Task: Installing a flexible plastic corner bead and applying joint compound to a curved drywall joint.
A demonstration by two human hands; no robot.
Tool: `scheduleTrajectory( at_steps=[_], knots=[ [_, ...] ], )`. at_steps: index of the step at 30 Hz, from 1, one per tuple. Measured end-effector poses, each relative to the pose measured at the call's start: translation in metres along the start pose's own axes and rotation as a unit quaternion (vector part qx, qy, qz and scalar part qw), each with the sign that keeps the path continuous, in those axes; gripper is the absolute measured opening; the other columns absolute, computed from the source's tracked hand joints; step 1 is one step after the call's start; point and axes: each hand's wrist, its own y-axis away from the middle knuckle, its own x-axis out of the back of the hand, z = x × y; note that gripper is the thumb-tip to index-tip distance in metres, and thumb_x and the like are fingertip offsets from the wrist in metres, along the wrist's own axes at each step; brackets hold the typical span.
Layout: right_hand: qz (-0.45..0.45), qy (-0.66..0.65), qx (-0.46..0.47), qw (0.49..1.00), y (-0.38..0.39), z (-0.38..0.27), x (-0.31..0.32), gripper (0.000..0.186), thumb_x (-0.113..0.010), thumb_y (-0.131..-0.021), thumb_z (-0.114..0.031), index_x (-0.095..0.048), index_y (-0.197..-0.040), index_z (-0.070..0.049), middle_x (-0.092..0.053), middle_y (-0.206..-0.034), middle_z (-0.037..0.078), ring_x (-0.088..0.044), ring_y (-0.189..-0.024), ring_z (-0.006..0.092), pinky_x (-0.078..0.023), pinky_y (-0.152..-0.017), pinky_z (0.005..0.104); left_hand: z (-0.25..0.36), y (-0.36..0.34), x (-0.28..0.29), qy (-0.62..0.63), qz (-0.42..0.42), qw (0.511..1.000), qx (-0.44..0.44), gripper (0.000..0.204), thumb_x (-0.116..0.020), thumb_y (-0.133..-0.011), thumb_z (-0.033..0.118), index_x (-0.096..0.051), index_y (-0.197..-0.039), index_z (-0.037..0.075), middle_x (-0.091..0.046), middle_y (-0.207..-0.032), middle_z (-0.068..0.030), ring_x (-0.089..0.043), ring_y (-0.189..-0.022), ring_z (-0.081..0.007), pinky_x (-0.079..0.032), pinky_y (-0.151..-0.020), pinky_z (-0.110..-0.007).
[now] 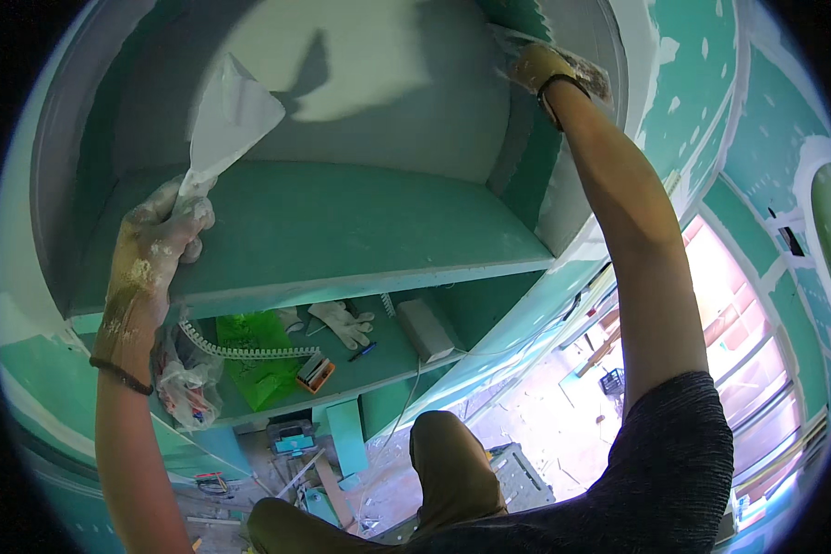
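The left hand (168, 226) clamps an upraised putty knife (235, 120). Well apart, the right hand (540, 69) grips a plastering blade (594, 78) at the niche's (342, 212) right side.

- A green plasterboard wall (692, 83) on the right bore pale filler patches and seams.
- A deep niche (50, 185) had a grey back wall (443, 138), where a bright patch of light (379, 55) met dark shadows.
- Its base was a green upper shelf (342, 217), with a lower shelf (380, 371) beneath.
- Wood scraps (603, 349) littered the brightly lit floor (545, 402).
- Pinkish-white light filled an opening (716, 277) at right.
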Motion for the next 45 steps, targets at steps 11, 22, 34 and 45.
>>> scheduleTrajectory(
  at_steps=[11, 22, 34, 45],
  knots=[
    [-0.201, -0.057, -0.056, 0.976, -0.108, 0.026, -0.077, 0.038, -0.053, -0.104, -0.029, -0.064, -0.137, -0.014, -0.064, -0.138, 0.01, -0.063, -0.124, 0.0273, -0.052, -0.103, 0.0414, -0.001, 0.004, 0.0, -0.003, 0.003, 1.0, 0.004, 0.036, -0.073, -0.09, 0.027, -0.07, -0.119, 0.008, -0.062, -0.088, 0.0053, -0.047, -0.072, -0.0058, -0.04, -0.067, -0.025],
    [0.204, -0.157, -0.059, 0.965, -0.077, 0.011, -0.049, 0.036, -0.054, -0.103, -0.028, -0.066, -0.133, -0.012, -0.066, -0.136, 0.01, -0.066, -0.12, 0.0287, -0.052, -0.102, 0.0407, 0.008, 0.001, -0.002, -0.002, 0.0, 1.0, 0.003, 0.038, -0.072, -0.089, 0.024, -0.07, -0.123, 0.006, -0.059, -0.084, 0.005, -0.045, -0.069, -0.006, -0.039, -0.066, -0.024],
    [0.065, -0.502, -0.108, 0.856, 0.04, -0.136, 0.09, 0.039, -0.066, -0.095, -0.036, -0.07, -0.125, -0.011, -0.074, -0.104, 0.018, -0.072, -0.097, 0.0356, -0.056, -0.09, 0.0436, -0.007, -0.001, -0.001, 0.03, 0.019, 0.999, -0.02, 0.046, -0.077, -0.091, 0.023, -0.066, -0.132, 0.005, -0.064, -0.095, 0.003, -0.053, -0.078, -0.006, -0.045, -0.071, -0.025],
    [0.34, -0.444, -0.022, 0.829, 0.007, -0.172, 0.143, 0.037, -0.071, -0.092, -0.029, -0.07, -0.124, -0.011, -0.074, -0.111, 0.014, -0.073, -0.097, 0.0301, -0.058, -0.091, 0.0393, -0.004, 0.002, 0.003, -0.04, 0.034, 0.998, 0.018, 0.053, -0.075, -0.088, 0.013, -0.063, -0.139, 0.004, -0.07, -0.112, -0.0016, -0.062, -0.095, -0.0109, -0.049, -0.088, -0.026]
  ],
)
